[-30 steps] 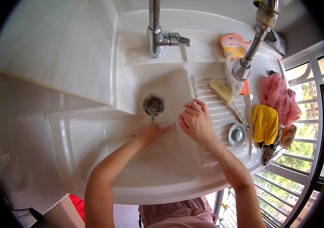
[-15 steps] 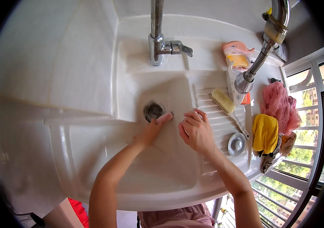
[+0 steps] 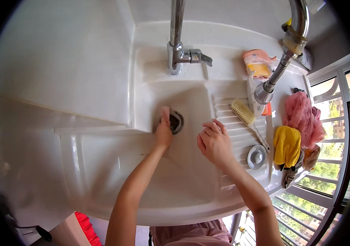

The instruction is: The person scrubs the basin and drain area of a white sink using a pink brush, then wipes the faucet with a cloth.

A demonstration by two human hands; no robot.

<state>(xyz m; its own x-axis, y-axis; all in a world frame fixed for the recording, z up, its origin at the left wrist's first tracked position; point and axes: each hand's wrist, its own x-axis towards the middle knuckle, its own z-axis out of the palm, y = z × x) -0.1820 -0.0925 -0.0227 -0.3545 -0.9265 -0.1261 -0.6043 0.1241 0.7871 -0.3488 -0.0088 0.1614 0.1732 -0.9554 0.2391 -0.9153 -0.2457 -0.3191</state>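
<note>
My left hand (image 3: 164, 135) reaches down into the white sink basin (image 3: 195, 98), its fingers closed on a small pale pink block (image 3: 165, 113). Whether that block is soap or sponge I cannot tell. Block and fingertips are at the left side of the round metal drain (image 3: 177, 122), whose opening looks dark. My right hand (image 3: 215, 143) is over the ridge between basin and ribbed drainboard, fingers curled in. What it holds, if anything, is hidden.
On the ribbed drainboard (image 3: 228, 172) lie a bristle scrub brush (image 3: 243, 112) and a round metal drain cover (image 3: 257, 157). A tap (image 3: 175, 59) rises behind the basin; a flexible spout (image 3: 265, 91) hangs at right. Yellow cloth (image 3: 286, 145) and pink mesh (image 3: 300, 110) sit by the window.
My left hand has gone from the right side of the drain to its left with the pink block, which now points away from me. My right hand stays nearly in place.
</note>
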